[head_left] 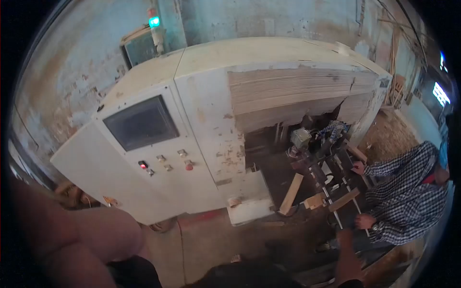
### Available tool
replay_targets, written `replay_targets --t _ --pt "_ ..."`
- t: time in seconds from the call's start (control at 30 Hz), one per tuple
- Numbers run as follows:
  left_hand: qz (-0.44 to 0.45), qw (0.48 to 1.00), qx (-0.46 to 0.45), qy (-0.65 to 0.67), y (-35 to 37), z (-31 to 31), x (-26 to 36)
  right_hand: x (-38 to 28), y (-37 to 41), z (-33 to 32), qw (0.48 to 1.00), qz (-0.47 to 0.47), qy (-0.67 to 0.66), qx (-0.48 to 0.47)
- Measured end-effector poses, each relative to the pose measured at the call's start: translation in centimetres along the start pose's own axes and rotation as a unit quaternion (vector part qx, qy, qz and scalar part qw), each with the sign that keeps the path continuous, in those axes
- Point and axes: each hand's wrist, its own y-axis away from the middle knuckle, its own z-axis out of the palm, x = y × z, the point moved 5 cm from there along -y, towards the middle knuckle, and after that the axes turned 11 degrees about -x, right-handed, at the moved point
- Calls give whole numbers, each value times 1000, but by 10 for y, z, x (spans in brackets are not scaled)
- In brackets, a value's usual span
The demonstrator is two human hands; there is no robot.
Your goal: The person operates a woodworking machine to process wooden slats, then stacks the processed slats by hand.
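Note:
Very close to the camera, my left hand (103, 233) fills the lower left, blurred and cut by the frame; its finger pose cannot be made out. My right hand (344, 236) reaches up from the lower right, beside the lower end of a metal rail (333, 207). Its fingers are too small and dim to read, and whether it touches the rail cannot be told. A short wooden piece (344, 199) lies across the paired rails. A co-worker's hand (365, 221) is just right of my right hand, and their other hand (358, 167) is farther up the rails.
A large pale machine (206, 110) stands ahead, with a dark screen (141, 123), buttons and a lit green lamp (154, 22). Inside its opening is a motor unit (301, 138). A wooden board (291, 194) leans below. The co-worker in a checked shirt (408, 197) is at right.

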Motion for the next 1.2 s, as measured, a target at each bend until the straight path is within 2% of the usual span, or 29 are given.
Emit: replay_targets --t 0.07,0.13,0.2,0.23,0.3,0.33,0.37,0.4,0.43,0.5,0.53,0.57,0.6,0.67,0.7,0.77,0.8,0.87,0.93,1.0,1.07,1.17,1.2 --pt "-39 999 -10 -8 -19 41 6 7 4 -7 994 -1 44 99" --pt "-104 994 -41 8 -24 54 -35 14 -18 9 998 30 43 -40" --pt "-110 992 -66 21 -34 99 -8 16 -26 14 995 -19 64 -69" --pt "-89 993 -70 23 -31 91 2 13 -42 15 997 -21 47 -58" --pt "-63 994 -81 34 -38 109 14 17 -49 35 944 -157 264 -124" --pt "-142 977 -155 27 -17 127 9 11 -41 28 948 -152 252 -117" --pt "-234 951 -201 -1 13 149 3 -4 -16 5 976 -79 156 -129" --pt "-305 925 -224 32 61 175 -4 -7 4 -11 988 -4 58 -142" --pt "-441 859 -249 78 115 204 -3 47 -43 30 989 5 45 -138" --pt "-548 749 -340 153 225 253 18 79 -122 104 979 -93 171 -59" --pt "-523 739 -400 146 272 270 37 69 -73 61 981 -80 162 -71" --pt "-497 724 -458 138 315 283 57 -10 9 -9 995 -44 30 -87" --pt "-496 712 -475 149 352 290 77 -12 10 -13 996 -51 10 -71" --pt "-553 632 -520 159 413 299 112 -6 10 -8 998 -56 -11 -41" --pt "-551 623 -529 167 421 302 122 -7 10 -8 998 -57 -13 -23" --pt "-657 495 -525 216 444 310 138 -17 28 -20 999 -21 -16 -28" --pt "-658 491 -528 218 452 320 136 -23 36 -31 1000 2 -20 -23" --pt "-515 615 -570 179 447 342 125 -32 42 -40 999 0 -4 -35" --pt "-653 560 -479 178 408 369 106 -40 52 -46 999 -5 9 -46" --pt "-635 603 -444 189 377 407 87 -41 59 -53 997 22 -20 -76" --pt "-537 695 -463 124 347 449 71 -39 55 -50 997 13 -22 -68" --pt "-525 670 -513 113 307 503 68 -36 54 -47 998 -5 -31 -62" --pt "-468 673 -569 63 301 521 73 -36 54 -48 997 -14 -38 -60"
